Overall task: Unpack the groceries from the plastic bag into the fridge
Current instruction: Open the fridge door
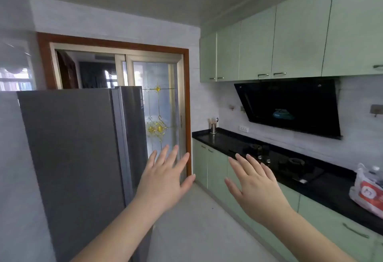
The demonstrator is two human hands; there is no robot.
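Plainly nothing is unpacked yet: both hands, left hand and right hand, hover spread and empty; plastic bag sits full on the surface, fridge closed.

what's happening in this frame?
A person stands in a kitchen with the left hand and right hand raised, fingers spread, holding nothing. The grey fridge on the left is closed. The plastic grocery bag sits on the black countertop at the right, untouched. Unpacking has not begun.

Left hand, right hand (fingers spread)
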